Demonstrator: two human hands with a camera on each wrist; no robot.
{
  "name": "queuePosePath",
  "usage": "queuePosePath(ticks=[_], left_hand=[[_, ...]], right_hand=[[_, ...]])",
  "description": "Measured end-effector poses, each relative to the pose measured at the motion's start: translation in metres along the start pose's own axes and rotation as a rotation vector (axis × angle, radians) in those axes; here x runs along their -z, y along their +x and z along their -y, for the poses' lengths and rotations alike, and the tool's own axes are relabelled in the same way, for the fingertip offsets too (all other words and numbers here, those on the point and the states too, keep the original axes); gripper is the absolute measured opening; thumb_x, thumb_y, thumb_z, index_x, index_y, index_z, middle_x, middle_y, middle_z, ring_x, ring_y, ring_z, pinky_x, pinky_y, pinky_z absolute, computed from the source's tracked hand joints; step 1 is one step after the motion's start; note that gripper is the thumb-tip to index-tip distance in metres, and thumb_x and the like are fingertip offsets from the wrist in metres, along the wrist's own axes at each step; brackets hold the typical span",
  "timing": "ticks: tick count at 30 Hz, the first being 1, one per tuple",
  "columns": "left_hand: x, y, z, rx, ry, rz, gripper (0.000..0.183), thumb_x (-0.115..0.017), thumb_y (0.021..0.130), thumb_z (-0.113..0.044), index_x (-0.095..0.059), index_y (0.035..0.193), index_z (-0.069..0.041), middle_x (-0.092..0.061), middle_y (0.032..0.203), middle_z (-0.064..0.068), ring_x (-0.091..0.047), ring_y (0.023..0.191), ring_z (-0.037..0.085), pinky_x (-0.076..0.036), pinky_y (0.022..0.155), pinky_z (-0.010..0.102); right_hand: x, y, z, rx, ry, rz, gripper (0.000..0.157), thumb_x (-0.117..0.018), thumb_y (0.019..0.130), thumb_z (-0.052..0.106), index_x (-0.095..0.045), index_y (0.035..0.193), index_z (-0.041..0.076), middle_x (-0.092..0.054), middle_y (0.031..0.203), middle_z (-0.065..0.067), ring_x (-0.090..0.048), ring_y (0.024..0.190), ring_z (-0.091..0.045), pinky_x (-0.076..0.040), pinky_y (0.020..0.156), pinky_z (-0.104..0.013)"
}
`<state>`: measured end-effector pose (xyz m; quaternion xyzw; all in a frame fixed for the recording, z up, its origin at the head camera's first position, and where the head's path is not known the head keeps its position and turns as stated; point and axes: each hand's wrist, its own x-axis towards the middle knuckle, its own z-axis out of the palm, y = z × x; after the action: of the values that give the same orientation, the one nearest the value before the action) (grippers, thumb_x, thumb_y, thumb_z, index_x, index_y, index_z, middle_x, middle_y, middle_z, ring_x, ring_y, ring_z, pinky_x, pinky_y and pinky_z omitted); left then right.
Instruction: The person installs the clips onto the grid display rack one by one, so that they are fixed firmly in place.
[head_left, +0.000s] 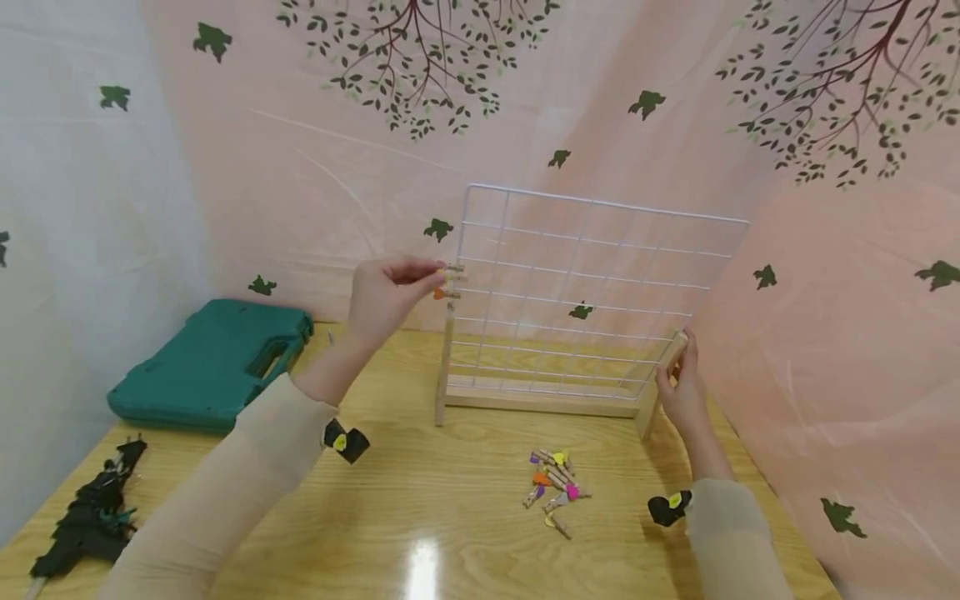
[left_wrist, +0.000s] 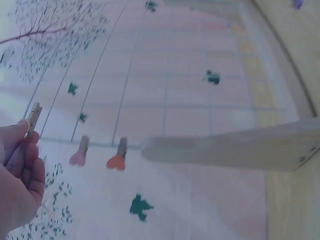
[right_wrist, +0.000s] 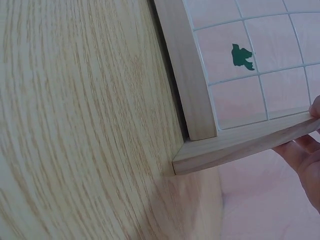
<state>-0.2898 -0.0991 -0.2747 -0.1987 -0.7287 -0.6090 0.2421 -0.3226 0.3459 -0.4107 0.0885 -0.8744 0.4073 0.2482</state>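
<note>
A white wire grid [head_left: 592, 201] stands upright in a wooden stand [head_left: 540, 404] on the table. My left hand [head_left: 386, 300] is at the grid's left edge, pinching a small wooden clothespin [left_wrist: 33, 119] between thumb and fingertips; I cannot tell whether it bites the wire. Below it on the same edge wire hang a clothespin with a pink heart [left_wrist: 79, 152] and one with an orange heart [left_wrist: 118, 156]. At the other side, my right hand [head_left: 682, 396] grips the stand's right wooden post [right_wrist: 245, 142], thumb in front and fingers behind.
Several clothespins with coloured shapes [head_left: 557, 477] lie in a loose pile before the stand. A green plastic case [head_left: 202, 358] sits at the back left of the table, with a black tool-like object [head_left: 93, 512] nearer. A printed pink cloth [head_left: 337, 183] hangs behind.
</note>
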Motion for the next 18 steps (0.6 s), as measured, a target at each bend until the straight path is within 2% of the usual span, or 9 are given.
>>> queuePosePath(ticks=[4, 8, 13, 18], left_hand=[[0.009, 0.026, -0.002, -0.014, -0.01, -0.133, 0.021, -0.072, 0.074, -0.013, -0.07, 0.088, 0.002, -0.068, 0.085, 0.015, -0.064, 0.07, 0.005, -0.052, 0.065, 0.017], [0.011, 0.043, 0.007, 0.01, 0.022, -0.209, 0.024, -0.073, 0.072, -0.018, -0.071, 0.088, -0.001, -0.069, 0.084, 0.01, -0.063, 0.071, 0.005, -0.052, 0.066, 0.018], [0.009, 0.055, 0.018, 0.039, 0.072, -0.211, 0.025, -0.073, 0.071, -0.023, -0.071, 0.09, -0.006, -0.069, 0.087, 0.006, -0.064, 0.075, 0.008, -0.053, 0.07, 0.019], [0.002, 0.059, 0.02, 0.061, 0.076, -0.186, 0.024, -0.073, 0.072, -0.022, -0.07, 0.089, -0.006, -0.069, 0.086, 0.006, -0.064, 0.075, 0.008, -0.052, 0.066, 0.018]], right_hand=[[0.001, 0.0, 0.001, 0.006, -0.009, 0.0, 0.074, -0.045, 0.089, 0.0, -0.001, 0.143, 0.024, -0.03, 0.137, -0.028, -0.042, 0.11, -0.051, -0.042, 0.082, -0.059], [0.001, 0.0, 0.0, 0.011, -0.019, -0.01, 0.074, -0.046, 0.088, -0.001, -0.003, 0.143, 0.023, -0.032, 0.136, -0.028, -0.042, 0.111, -0.051, -0.041, 0.084, -0.059], [0.0, 0.001, -0.002, 0.003, -0.05, -0.02, 0.074, -0.047, 0.087, 0.0, -0.004, 0.142, 0.024, -0.035, 0.135, -0.027, -0.043, 0.11, -0.049, -0.042, 0.084, -0.059], [0.0, 0.001, -0.002, -0.013, -0.058, -0.012, 0.075, -0.047, 0.088, 0.001, -0.003, 0.142, 0.025, -0.034, 0.135, -0.027, -0.043, 0.11, -0.05, -0.04, 0.086, -0.06]])
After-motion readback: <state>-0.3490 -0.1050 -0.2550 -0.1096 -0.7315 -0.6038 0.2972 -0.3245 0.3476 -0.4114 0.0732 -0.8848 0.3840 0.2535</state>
